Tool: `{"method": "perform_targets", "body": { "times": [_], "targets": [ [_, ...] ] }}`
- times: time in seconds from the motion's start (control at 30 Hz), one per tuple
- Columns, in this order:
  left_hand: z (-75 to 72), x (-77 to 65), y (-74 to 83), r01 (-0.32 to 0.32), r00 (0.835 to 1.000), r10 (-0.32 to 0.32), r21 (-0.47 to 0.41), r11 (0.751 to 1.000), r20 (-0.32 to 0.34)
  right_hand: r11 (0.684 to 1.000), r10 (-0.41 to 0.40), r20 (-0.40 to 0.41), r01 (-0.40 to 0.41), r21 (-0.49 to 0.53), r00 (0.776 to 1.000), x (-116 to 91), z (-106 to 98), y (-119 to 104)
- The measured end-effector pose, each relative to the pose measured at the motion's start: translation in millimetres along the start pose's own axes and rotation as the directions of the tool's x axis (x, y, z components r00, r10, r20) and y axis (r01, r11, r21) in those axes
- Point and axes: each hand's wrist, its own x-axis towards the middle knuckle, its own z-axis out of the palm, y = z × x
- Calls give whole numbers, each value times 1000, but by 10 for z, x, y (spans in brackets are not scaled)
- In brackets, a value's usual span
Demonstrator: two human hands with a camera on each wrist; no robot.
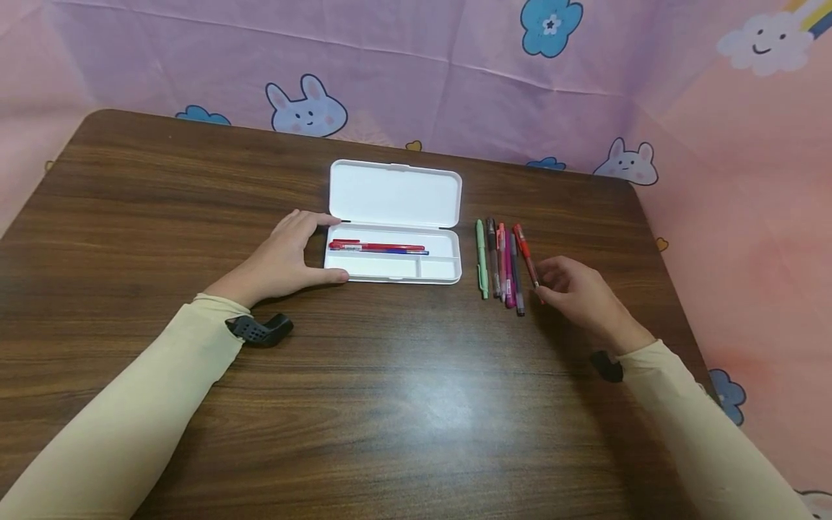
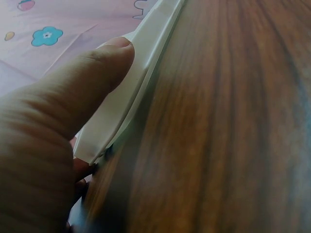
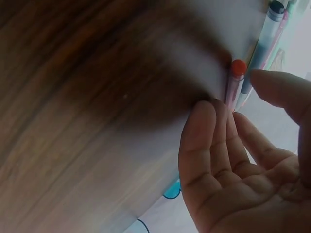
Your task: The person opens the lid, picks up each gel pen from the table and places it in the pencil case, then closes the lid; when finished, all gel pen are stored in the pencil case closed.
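A white pencil case (image 1: pixel 406 195) lies with its lid folded back on the table. Inside its long rear compartment rest a red pen (image 1: pixel 390 246) and a blue-tipped pen (image 1: pixel 416 252). My left hand (image 1: pixel 279 260) holds the case's left end, thumb on the front edge and a finger near the hinge; in the left wrist view the thumb (image 2: pixel 104 63) presses the case wall (image 2: pixel 124 102). My right hand (image 1: pixel 578 292) is at the near end of another red pen (image 1: pixel 525 249). The right wrist view shows that pen's orange-red end (image 3: pixel 238 68) between spread thumb and fingers.
Left of that red pen lie a light green pen (image 1: pixel 482 256), a dark pen (image 1: pixel 492 256), a pink-red pen (image 1: pixel 501 253), a magenta pen (image 1: pixel 509 282) and a dark blue-grey pen (image 1: pixel 517 282). A patterned cloth (image 1: pixel 416 72) hangs behind the brown table (image 1: pixel 364 404).
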Motion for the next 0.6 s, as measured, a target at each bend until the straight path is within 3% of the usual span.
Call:
{"method": "perform_targets", "body": {
  "times": [0.33,0.6],
  "targets": [
    [1,5,-2,-8,1000,8,-9,1000,3,1000,19,-6,-19,-9,1000,29,32,-24],
    [4,1,-6,-8,1000,8,-9,1000,3,1000,-15,-38,14,-10,999,39,65,2]
  ]
}}
